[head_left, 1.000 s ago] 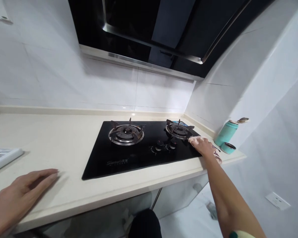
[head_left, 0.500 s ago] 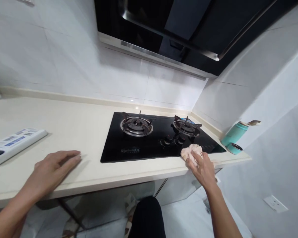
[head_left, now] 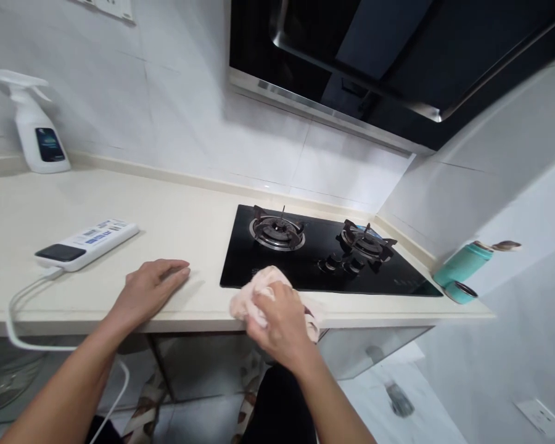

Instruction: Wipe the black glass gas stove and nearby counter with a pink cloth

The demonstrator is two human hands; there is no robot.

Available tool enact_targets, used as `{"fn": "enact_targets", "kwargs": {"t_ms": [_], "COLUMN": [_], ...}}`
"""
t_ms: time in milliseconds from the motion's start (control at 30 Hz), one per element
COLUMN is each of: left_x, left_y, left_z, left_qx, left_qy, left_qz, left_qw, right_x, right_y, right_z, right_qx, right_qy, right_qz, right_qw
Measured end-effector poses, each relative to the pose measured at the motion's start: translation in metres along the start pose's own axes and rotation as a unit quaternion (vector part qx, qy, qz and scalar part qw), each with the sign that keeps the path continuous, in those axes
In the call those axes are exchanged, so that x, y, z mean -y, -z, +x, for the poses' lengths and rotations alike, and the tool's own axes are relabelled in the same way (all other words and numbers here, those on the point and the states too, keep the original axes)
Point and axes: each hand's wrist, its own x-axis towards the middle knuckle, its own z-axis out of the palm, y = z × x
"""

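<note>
A pale pink cloth is bunched under my right hand, whose fingers grip it at the front edge of the black gas stove. Part of the cloth hangs past the counter's edge. My left hand rests on the cream countertop, left of the stove, with thumb and fingers apart and nothing held. On the stove are a left burner, a right burner and two black knobs between them.
A white power bank with a cable lies left of my left hand. Behind it stands a white spray bottle. A turquoise canister and a small turquoise cup are at the right end. A dark range hood overhangs the stove.
My right hand has swept the cloth leftward along the stove's front edge, from the right burner side to the left corner. The view has turned left, bringing in the spray bottle and cable.
</note>
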Motion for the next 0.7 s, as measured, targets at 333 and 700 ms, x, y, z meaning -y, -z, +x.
{"fn": "enact_targets", "kwargs": {"t_ms": [333,700], "left_x": [0.013,0.004], "left_y": [-0.005,-0.002], "left_z": [-0.002,-0.009], "left_qx": [-0.04,-0.066], "left_qy": [-0.021,-0.03], "left_qz": [-0.081,-0.076], "left_qw": [0.996,0.995], "right_x": [0.063,-0.032], "right_y": [-0.015,-0.008], "right_z": [0.018,0.06], "right_qx": [0.049,-0.088], "right_qy": [0.06,-0.159], "right_qz": [0.336,0.392], "right_qw": [0.939,0.902]}}
